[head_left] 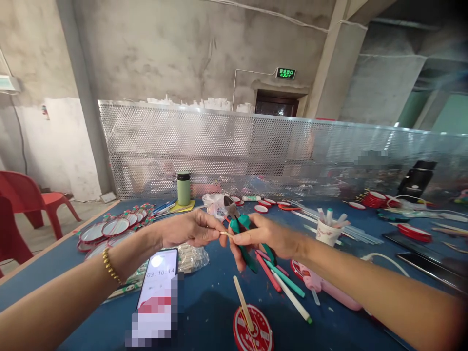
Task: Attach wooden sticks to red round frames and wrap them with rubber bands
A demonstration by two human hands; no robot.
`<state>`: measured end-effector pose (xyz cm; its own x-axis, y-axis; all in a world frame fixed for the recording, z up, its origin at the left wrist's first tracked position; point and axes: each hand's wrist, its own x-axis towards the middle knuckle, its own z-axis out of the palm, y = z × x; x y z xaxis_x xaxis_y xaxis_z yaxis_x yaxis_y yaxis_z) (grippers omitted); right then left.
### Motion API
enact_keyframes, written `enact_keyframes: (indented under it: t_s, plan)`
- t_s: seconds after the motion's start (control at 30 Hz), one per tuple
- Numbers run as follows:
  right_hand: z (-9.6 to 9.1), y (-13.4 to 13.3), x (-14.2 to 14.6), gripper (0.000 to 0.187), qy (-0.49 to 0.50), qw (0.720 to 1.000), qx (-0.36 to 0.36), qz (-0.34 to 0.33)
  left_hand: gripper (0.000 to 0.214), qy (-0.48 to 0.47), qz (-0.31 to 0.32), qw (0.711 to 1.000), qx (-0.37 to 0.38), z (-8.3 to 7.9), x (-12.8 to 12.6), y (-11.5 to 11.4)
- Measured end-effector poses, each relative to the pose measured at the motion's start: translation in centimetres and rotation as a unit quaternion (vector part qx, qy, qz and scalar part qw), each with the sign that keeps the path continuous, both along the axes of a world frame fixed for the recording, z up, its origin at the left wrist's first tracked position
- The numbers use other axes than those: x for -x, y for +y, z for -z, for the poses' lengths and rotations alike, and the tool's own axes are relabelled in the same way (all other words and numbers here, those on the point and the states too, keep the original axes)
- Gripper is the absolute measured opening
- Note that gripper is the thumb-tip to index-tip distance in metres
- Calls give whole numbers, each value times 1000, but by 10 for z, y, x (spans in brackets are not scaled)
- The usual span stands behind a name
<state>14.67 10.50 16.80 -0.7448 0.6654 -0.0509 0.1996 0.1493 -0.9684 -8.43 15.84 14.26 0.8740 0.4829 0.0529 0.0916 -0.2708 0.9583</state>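
In my head view, beyond the red disc (261,324), my left hand (190,226) and right hand (263,236) nearly meet, pinching a small pale piece (224,234) between them; my right also grips green-handled cutters (244,222). A phone (161,275) lies left of the disc, pens (284,278) to its right

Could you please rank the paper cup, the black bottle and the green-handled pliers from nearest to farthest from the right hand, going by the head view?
1. Green-handled pliers: held in the right hand.
2. Paper cup: to the hand's right, with sticks standing in it.
3. Black bottle: farther right and farther back.
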Motion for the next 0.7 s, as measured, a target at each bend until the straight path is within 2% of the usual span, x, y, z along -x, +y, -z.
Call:
enact_keyframes:
  t_s: [0.13,0.23,0.3,0.37,0.47,0.5,0.53,0.6,0.63,0.7]
  plan:
    - [1,-11,5,20,18,999,18,-39,28,12,33,999,-1,-7,0,-12]
    - [3,-17,7,21,21,994,50,-91,33,59,106,993,-12,-13,4,-20]
    - [2,-21,6,22,23,993,68,-95,34,96,135,986,-18,-16,9,-20]
    - [0,-24,4,23,29,994,71,-72,33,100,98,990,-34,-15,14,-11]
    - [0,-24,-1,24,34,998,42,-23,32,121,-33,985,-116,-2,18,16]
    - [1,-22,-3,23,31,999,25,0,29,154,-87,969,-174,5,17,26]
    - [3,-20,-6,22,24,999,7,29,25,190,-158,936,-250,14,16,37]
    - [6,-13,-13,20,7,994,-19,104,20,274,-289,829,-393,33,14,54]
    - [8,-9,-16,19,0,989,-25,144,24,312,-317,785,-432,42,14,61]
    - [11,-2,-24,18,-5,978,-27,208,26,337,-330,769,-432,55,13,68]
